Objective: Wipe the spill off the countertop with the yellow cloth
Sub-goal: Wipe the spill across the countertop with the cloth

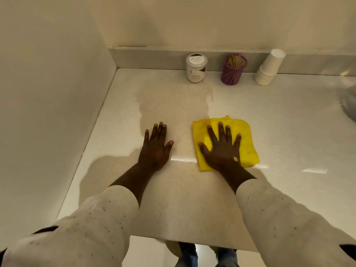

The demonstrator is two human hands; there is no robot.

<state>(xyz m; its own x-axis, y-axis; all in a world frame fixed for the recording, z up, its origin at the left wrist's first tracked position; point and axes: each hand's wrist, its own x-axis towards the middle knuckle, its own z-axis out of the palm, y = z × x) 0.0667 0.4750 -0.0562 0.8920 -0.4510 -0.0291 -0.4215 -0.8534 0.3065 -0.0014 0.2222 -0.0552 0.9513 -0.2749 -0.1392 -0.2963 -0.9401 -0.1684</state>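
A folded yellow cloth point(244, 139) lies flat on the pale speckled countertop point(289, 122), right of centre. My right hand point(223, 149) presses flat on the cloth with its fingers spread, not gripping it. My left hand point(156, 147) rests palm down on the bare counter, a little to the left of the cloth, fingers apart and holding nothing. A thin wet streak point(183, 160) glints on the counter between the two hands, touching the cloth's near left corner. Another faint wet glint point(314, 170) shows to the right of the cloth.
Against the backsplash stand a white jar with a label point(196, 68), a purple holder of wooden sticks point(233, 71) and a leaning stack of white paper cups point(268, 68). A wall closes the left side. The counter's front edge point(192, 240) runs below my sleeves.
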